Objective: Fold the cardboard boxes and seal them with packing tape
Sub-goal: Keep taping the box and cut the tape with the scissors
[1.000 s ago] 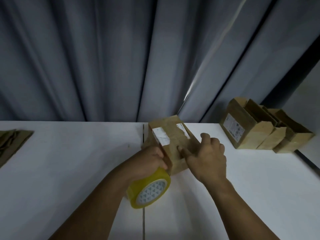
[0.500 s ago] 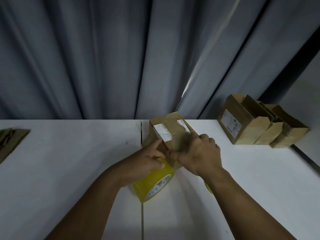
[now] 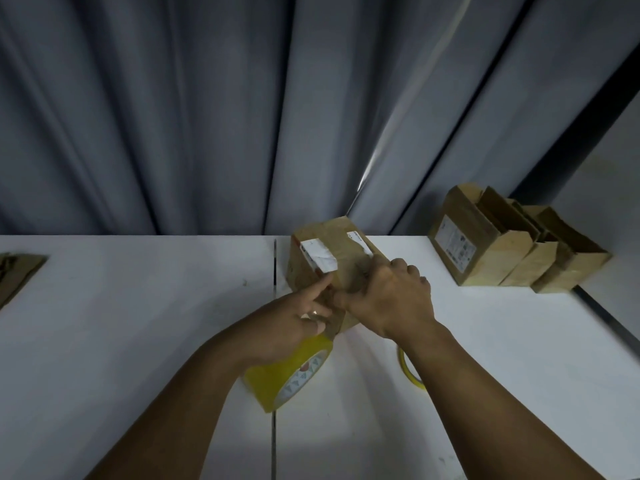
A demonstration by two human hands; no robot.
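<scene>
A brown cardboard box (image 3: 346, 261) is seen on the white worktop (image 3: 104, 341), near the middle and close to the far edge. Its long axis runs away from the viewer, with the far end turned slightly left towards the curtain and the near end held between the hands. The board is matt and creased. A torn white label (image 3: 319, 259) is stuck over its upper left edge, and a second white label (image 3: 360, 241) lies on the top face.

The left hand (image 3: 294, 320) is closed round a thick yellow tape roll (image 3: 277, 379), which is held on edge just in front of the box, its printed white core facing right. Only the index finger (image 3: 320, 287) is stretched out straight, and its tip is laid on the box just below the torn label. The right hand (image 3: 394, 299) is curled over the near right part of the box, with the fingers bent down onto the cardboard and the thumb brought towards the left hand. Whether tape is pinched under it cannot be told.

A thin yellow ring (image 3: 410, 372) is partly hidden behind the right forearm. A row of folded boxes (image 3: 502, 251) stands well apart on the far right, flaps up. Flat cardboard (image 3: 17, 275) lies at the left edge. Grey pleated curtain (image 3: 207, 116) hangs behind.
</scene>
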